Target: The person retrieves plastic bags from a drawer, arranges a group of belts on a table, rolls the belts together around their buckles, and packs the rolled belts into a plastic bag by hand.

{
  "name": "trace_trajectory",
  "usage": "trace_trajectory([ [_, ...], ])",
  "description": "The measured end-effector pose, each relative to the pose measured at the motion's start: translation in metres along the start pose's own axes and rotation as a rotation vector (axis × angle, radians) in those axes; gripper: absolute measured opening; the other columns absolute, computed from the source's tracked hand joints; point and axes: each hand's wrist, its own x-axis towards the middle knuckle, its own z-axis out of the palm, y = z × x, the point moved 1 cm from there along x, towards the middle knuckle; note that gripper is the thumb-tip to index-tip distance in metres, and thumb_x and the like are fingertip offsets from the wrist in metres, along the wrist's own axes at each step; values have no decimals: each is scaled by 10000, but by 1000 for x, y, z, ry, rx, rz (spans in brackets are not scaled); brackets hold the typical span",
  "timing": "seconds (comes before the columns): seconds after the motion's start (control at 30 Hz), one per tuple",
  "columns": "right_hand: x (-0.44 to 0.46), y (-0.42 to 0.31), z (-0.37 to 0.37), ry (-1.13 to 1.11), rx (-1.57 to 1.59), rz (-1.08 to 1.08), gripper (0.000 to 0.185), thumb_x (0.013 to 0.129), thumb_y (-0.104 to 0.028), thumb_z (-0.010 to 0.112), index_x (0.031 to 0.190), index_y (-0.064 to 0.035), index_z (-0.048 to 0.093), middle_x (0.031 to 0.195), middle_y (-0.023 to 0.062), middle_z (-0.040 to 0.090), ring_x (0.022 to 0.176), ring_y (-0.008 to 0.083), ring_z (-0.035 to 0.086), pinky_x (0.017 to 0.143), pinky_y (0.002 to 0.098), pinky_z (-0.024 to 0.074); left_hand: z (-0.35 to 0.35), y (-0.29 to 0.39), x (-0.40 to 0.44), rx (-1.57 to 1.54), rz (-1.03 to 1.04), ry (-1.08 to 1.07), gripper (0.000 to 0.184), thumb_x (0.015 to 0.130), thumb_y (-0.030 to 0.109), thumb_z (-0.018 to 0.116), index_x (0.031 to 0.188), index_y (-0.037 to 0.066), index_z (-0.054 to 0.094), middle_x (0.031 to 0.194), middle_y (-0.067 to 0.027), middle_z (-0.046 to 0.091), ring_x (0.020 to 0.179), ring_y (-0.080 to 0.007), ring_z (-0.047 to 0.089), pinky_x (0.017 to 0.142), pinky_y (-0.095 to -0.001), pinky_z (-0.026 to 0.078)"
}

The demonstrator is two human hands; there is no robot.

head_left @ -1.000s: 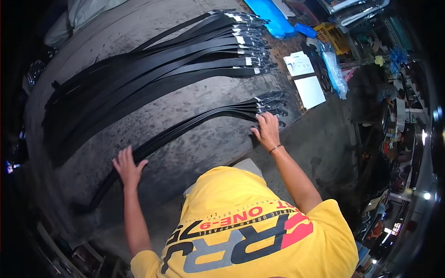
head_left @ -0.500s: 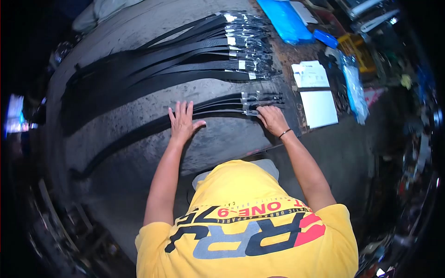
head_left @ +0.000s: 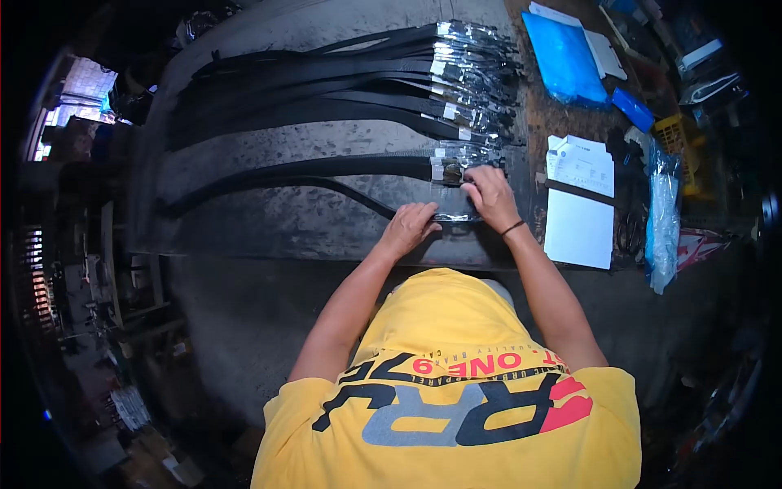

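My left hand (head_left: pixel 410 231) is closed round a black belt (head_left: pixel 346 191) close to its end, near the table's front edge. That end (head_left: pixel 458 218) is in shiny clear wrap and points right, under my right wrist. My right hand (head_left: pixel 492 202) has its fingers curled at the wrapped ends of a small group of belts (head_left: pixel 350 168); what sits between its fingertips is hidden. The group lies just behind the separate belt, its strips running left. Farther back a large pile of black belts (head_left: pixel 309 114) is spread out, with wrapped ends (head_left: pixel 472 77) and white labels to the right.
The dark table (head_left: pixel 269 232) ends just in front of my body. On the right lie a white sheet (head_left: pixel 579 230), printed papers (head_left: pixel 580 165), a blue plastic packet (head_left: pixel 566 61), a small blue object (head_left: pixel 633 109) and a clear-and-blue plastic bag (head_left: pixel 661 212). A yellow crate (head_left: pixel 674 138) stands beyond.
My left hand has moved right and toward me, from lying spread by the small group to gripping one belt. That belt now lies apart, nearer me. The camera view has shifted.
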Motion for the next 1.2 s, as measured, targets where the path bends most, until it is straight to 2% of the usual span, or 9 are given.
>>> trace_trajectory([
  [0.17,17,18,11,-96,-363,23,327,731,-136,678,1028,-116,541,987,72,506,967,274,483,777,392,407,2,-18,-2,-90,57,1,367,738,172,707,1033,41,532,918,-128,569,883,-317,560,806,-397,433],
  [0.23,16,12,10,-100,-368,37,293,729,-123,669,994,-113,545,949,81,503,940,280,492,756,395,411,-1,-15,-1,-120,34,-51,350,731,171,714,1013,52,544,951,-124,569,921,-315,556,828,-403,430],
  [0.4,3,12,9,-224,-246,-37,176,732,-76,623,892,-97,551,862,104,491,855,301,512,698,414,427,-14,8,16,172,188,177,226,682,161,724,845,97,581,1118,-106,512,1084,-310,483,911,-429,375],
  [0.6,-11,-3,0,-315,-118,-25,133,730,-23,592,837,-79,536,834,120,485,810,317,514,696,411,441,13,-12,18,-38,103,122,267,665,202,732,868,115,582,1139,-109,511,1114,-301,469,958,-481,325],
  [0.8,-1,-8,-9,-403,-151,17,131,722,-13,573,831,-85,574,846,97,510,829,302,523,715,414,460,-2,-4,25,156,176,124,263,667,188,725,873,119,577,1131,-105,518,1035,-284,507,905,-441,351],
  [1.03,9,-4,-14,-495,-154,51,108,751,-54,590,856,-81,586,870,105,527,842,309,526,738,422,456,9,-17,25,12,135,11,275,682,179,714,899,101,563,1066,-105,539,969,-277,530,830,-380,418],
  [1.1,22,3,-19,-725,-60,114,123,764,-108,622,881,-77,597,914,118,543,874,323,527,765,426,448,10,-20,24,-110,49,-26,306,699,177,721,927,57,556,1034,-130,551,956,-305,541,804,-369,452],
  [1.13,27,7,-16,-721,-61,110,123,764,-108,622,881,-77,597,914,118,543,874,323,527,765,426,448,9,-20,25,-105,52,-23,306,699,177,721,927,57,556,1034,-130,551,956,-305,541,804,-369,452],
  [1.2,40,16,-11,-319,-16,68,204,752,-154,659,930,-75,597,948,126,552,907,336,524,789,426,439,8,-19,28,-182,-38,55,358,699,205,731,948,33,540,1025,-138,547,948,-319,538,817,-378,452],
])
